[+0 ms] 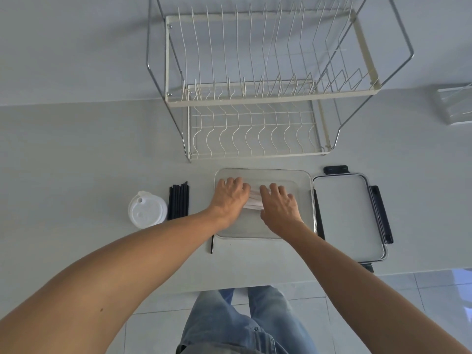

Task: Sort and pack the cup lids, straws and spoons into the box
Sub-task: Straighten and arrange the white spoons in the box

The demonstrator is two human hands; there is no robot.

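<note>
Both hands, left (231, 198) and right (278, 206), close together on white spoons (254, 201) inside the box (304, 180); straws (178, 201) and lids (147, 210), left of the grip, remain unpacked.

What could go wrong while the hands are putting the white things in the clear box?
1. One black straw lies apart beside the box, near the left forearm; it could get knocked off the table or forgotten.
2. Both the left hand and the right hand press on the white spoons; they may end up skewed, leaving less room.
3. The lid stack sits close to the straw bundle; grabbing one may nudge the other.
</note>
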